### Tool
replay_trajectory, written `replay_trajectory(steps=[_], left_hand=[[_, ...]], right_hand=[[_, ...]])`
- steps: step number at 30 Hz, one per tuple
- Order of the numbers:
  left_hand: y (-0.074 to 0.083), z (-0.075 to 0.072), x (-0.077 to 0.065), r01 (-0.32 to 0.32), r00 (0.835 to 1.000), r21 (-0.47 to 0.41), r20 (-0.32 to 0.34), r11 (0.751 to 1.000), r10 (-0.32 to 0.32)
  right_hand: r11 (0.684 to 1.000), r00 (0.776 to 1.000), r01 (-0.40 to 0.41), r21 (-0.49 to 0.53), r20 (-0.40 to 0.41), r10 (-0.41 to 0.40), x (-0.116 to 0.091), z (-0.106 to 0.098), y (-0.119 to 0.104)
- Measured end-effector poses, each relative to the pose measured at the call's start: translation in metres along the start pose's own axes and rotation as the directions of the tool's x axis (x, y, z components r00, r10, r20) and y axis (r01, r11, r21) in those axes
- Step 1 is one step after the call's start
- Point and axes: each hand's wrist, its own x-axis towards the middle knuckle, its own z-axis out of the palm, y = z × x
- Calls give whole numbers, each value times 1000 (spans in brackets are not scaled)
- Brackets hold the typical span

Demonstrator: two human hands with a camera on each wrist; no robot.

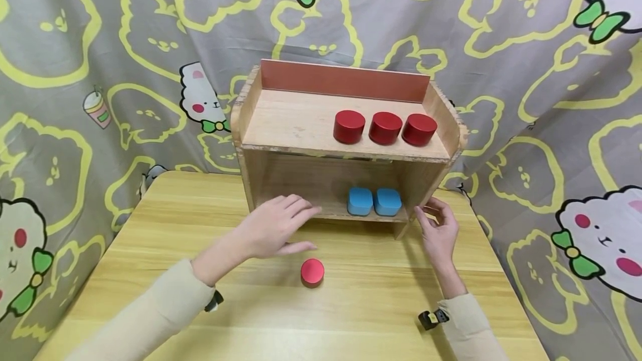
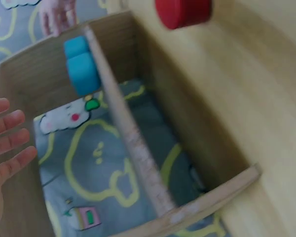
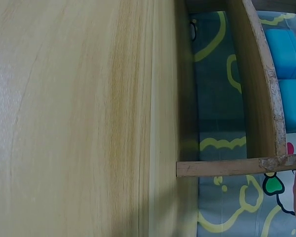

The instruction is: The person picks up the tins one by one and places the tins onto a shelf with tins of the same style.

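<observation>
My left hand (image 1: 278,227) hovers before the shelf's lower opening, fingers extended and thumb apart, holding nothing. Just below it, a round red block (image 1: 312,273) lies on the table; its edge also shows in the left wrist view (image 2: 185,12). At the right side of the small wooden shelf (image 1: 301,121), my right hand (image 1: 439,230) has its fingertips at the outer side panel, fingers loosely bent. Two blue rounded-square blocks (image 1: 360,201) sit side by side on the lower board. Three round red blocks (image 1: 385,128) stand in a row on the top board.
The shelf stands at the back of the wood-grain table (image 1: 261,316), with a reddish back strip (image 1: 346,81) along its top. A patterned grey curtain (image 1: 150,32) surrounds the table behind and at both sides. Cameras are strapped at both wrists.
</observation>
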Motion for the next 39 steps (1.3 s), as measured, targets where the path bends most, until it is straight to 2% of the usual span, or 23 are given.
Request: replay_trajectory(steps=[6, 13, 27, 34, 39], left_hand=[[15, 19, -11, 6, 996, -29, 87, 1000, -4], [22, 33, -22, 58, 986, -51, 157, 997, -49], [39, 68, -44, 91, 974, -115, 218, 989, -64], [46, 84, -53, 115, 961, -158, 269, 981, -69], [48, 93, -58, 116, 958, -152, 277, 982, -70]], right_hand=[[1000, 1000, 9, 14, 3, -9, 1, -2, 0], [1000, 1000, 12, -3, 1, -12, 1, -2, 2], [999, 1000, -6, -39, -11, 6, 0, 0, 1], [998, 1000, -13, -56, -15, 12, -1, 0, 0], [999, 1000, -8, -48, -12, 8, -1, 0, 1]])
